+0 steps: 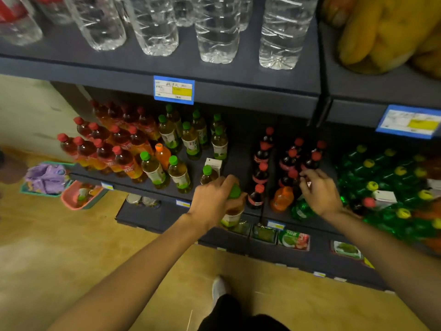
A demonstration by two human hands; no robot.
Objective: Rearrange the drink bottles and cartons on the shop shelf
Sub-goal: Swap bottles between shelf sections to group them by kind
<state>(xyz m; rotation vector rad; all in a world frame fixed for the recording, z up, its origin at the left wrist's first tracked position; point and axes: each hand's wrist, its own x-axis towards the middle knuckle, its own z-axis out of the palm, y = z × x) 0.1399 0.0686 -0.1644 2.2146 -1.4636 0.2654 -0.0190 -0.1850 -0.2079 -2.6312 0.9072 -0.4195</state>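
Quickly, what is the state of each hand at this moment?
Left hand: grips a green-capped plastic bottle of amber drink near its top.
Right hand: fingers curled at the red-capped dark bottles; a grip cannot be told.

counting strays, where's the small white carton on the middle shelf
In the head view, the white carton stands mid-shelf, behind a green-capped bottle, just beyond the left hand.

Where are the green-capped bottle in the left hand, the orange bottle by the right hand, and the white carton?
Green-capped bottle (pixel 232 217): head view, on its label below the left hand.
Orange bottle (pixel 282 199): head view, on its orange body.
White carton (pixel 213 163): head view, on its white front face.
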